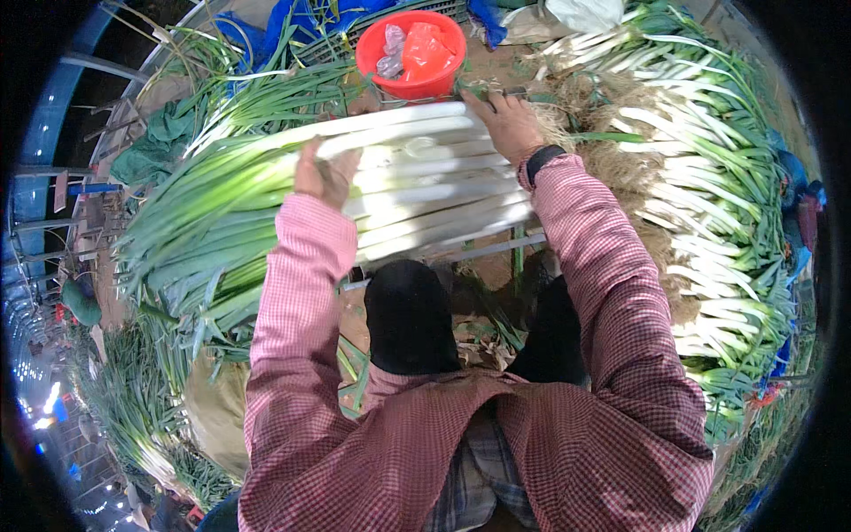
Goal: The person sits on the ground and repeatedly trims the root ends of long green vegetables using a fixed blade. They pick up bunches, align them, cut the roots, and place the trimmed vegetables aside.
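A row of large green onions (pixel 425 179) lies side by side across in front of me, white stalks to the right, green leaves to the left. My left hand (pixel 326 173) rests on the stalks where white turns to green, thumb and fingers apart. My right hand (pixel 508 126) lies at the root end of the upper stalks, fingers spread over their far edge; a dark band is on that wrist. Whether either hand grips a stalk cannot be told. A red plastic basin (pixel 367 54) with bags in it stands just beyond the stalks.
A long heap of green onions (pixel 705 206) with stringy roots curves down the right side. More onion leaves (pixel 286 96) lie at the far left, near a green cloth (pixel 156 143). Another onion pile (pixel 133 399) is at the lower left. A black crate (pixel 342 36) stands behind the basin.
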